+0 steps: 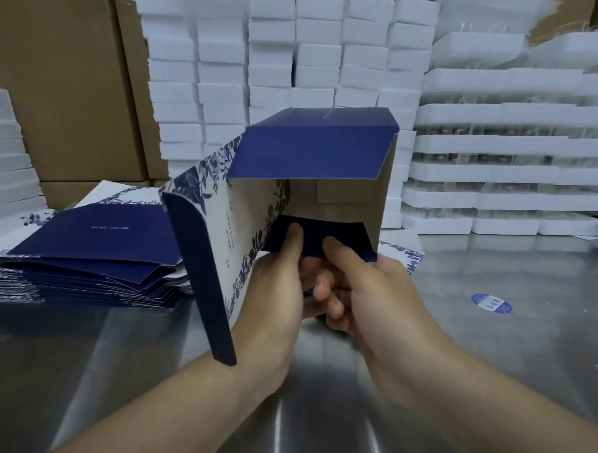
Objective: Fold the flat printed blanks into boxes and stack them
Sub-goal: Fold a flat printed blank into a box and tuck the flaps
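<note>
Left hand (270,300) fingers hidden behind the box (311,151); right hand (373,298) fingers only partly visible. Print on box side and on blue sticker (491,303), right: too small to read. Blank pile (84,247) cut at left edge. Far-right foam trays (500,146): contents blurred.

Above the steel bench (491,337), the left forearm (180,409) and right forearm (471,405) are bare, uncovered from the wrist to the picture's lower edge. The left hand (270,293), the right hand (373,298) and its fingers (333,308) are bare too.
</note>
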Demonstrator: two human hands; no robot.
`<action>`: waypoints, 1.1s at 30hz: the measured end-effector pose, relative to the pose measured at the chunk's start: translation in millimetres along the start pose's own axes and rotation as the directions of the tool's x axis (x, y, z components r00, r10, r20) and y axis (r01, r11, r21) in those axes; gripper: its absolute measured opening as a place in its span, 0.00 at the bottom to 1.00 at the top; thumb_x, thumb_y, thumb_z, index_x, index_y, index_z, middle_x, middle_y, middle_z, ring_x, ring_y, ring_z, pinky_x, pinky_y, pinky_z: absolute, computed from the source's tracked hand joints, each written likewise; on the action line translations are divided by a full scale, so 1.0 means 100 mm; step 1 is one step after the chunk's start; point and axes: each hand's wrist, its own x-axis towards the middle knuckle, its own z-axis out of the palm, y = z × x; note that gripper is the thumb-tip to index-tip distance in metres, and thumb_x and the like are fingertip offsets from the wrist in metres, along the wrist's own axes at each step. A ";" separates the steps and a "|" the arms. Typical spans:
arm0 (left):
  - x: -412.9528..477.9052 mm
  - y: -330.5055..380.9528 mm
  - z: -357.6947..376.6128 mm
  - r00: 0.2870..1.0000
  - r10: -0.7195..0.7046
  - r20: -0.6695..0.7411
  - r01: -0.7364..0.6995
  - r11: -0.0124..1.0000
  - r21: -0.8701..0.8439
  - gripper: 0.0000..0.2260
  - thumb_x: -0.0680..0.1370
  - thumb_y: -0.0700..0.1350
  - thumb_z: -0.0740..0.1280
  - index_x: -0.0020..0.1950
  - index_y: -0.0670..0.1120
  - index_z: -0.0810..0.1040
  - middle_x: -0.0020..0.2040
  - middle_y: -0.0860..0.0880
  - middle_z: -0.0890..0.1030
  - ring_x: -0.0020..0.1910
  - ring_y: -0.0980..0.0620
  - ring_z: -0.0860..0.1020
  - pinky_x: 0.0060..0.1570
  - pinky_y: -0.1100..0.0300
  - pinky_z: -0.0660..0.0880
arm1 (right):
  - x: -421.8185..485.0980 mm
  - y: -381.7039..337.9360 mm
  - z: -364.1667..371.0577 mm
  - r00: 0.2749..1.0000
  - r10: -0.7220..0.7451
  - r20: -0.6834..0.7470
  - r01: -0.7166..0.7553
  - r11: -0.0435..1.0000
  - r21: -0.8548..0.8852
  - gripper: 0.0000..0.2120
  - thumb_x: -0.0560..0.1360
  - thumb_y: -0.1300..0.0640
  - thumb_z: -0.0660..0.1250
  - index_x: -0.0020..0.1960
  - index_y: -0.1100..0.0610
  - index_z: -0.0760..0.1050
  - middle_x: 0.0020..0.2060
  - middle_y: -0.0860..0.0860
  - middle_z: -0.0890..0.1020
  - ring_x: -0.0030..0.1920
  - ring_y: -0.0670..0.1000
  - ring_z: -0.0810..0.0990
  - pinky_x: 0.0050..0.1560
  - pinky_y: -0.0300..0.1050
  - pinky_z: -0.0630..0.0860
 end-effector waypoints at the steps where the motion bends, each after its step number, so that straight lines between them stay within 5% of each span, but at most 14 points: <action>1: 0.00 0.01 0.02 1.000 0.010 -0.002 -0.010 1.000 0.019 0.37 0.87 0.60 0.54 0.20 0.47 0.73 0.22 0.47 0.71 0.22 0.48 0.74 0.29 0.59 0.77 | -0.01 0.00 0.00 1.000 -0.005 0.004 0.005 1.000 -0.005 0.28 0.83 0.48 0.66 0.24 0.53 0.76 0.28 0.57 0.74 0.25 0.48 0.68 0.38 0.46 0.69; 5: 0.03 -0.01 -0.02 0.999 -0.008 -0.046 0.008 1.000 0.005 0.37 0.88 0.59 0.53 0.22 0.48 0.78 0.24 0.47 0.75 0.24 0.49 0.78 0.37 0.54 0.78 | -0.02 0.00 0.00 1.000 -0.001 -0.014 0.001 1.000 -0.003 0.21 0.81 0.49 0.69 0.32 0.56 0.77 0.25 0.54 0.74 0.23 0.48 0.68 0.28 0.38 0.67; 9: 0.08 -0.01 -0.06 0.997 0.025 -0.073 -0.031 0.997 -0.074 0.31 0.89 0.55 0.54 0.33 0.55 0.88 0.39 0.45 0.88 0.41 0.51 0.88 0.38 0.58 0.83 | 0.01 -0.04 -0.02 0.998 0.060 -0.035 -0.058 0.997 0.047 0.21 0.81 0.50 0.67 0.30 0.54 0.73 0.23 0.52 0.68 0.23 0.49 0.64 0.28 0.42 0.63; 15: 0.12 -0.05 -0.07 0.991 -0.017 -0.131 0.006 0.996 -0.085 0.24 0.88 0.57 0.54 0.57 0.43 0.83 0.44 0.43 0.89 0.45 0.51 0.88 0.35 0.57 0.84 | 0.01 -0.04 -0.01 0.997 0.044 -0.057 -0.039 0.995 0.093 0.18 0.82 0.57 0.63 0.33 0.57 0.73 0.21 0.51 0.66 0.22 0.48 0.61 0.24 0.39 0.58; 21: 0.12 -0.04 -0.11 0.985 -0.008 -0.171 -0.006 0.997 -0.082 0.24 0.89 0.55 0.52 0.52 0.46 0.86 0.45 0.45 0.89 0.47 0.52 0.88 0.41 0.56 0.86 | 0.03 -0.04 -0.02 0.996 0.057 -0.073 -0.050 0.994 0.096 0.20 0.82 0.56 0.65 0.31 0.56 0.73 0.22 0.51 0.67 0.21 0.48 0.62 0.23 0.38 0.60; 26: 0.08 -0.03 -0.08 0.989 0.031 -0.142 -0.043 0.995 -0.085 0.31 0.89 0.55 0.52 0.36 0.52 0.89 0.42 0.45 0.89 0.41 0.53 0.88 0.34 0.60 0.83 | 0.04 -0.03 -0.03 0.997 0.067 -0.032 -0.066 0.997 0.045 0.21 0.82 0.50 0.68 0.31 0.53 0.76 0.24 0.51 0.72 0.22 0.47 0.67 0.24 0.37 0.65; 33: 0.05 0.01 -0.01 0.994 -0.045 -0.103 0.043 0.999 -0.022 0.35 0.86 0.61 0.56 0.23 0.47 0.77 0.25 0.46 0.77 0.25 0.48 0.79 0.35 0.54 0.79 | 0.01 -0.04 -0.01 0.998 0.030 0.048 -0.031 0.999 0.009 0.14 0.79 0.48 0.71 0.37 0.54 0.81 0.28 0.50 0.76 0.25 0.46 0.71 0.25 0.36 0.66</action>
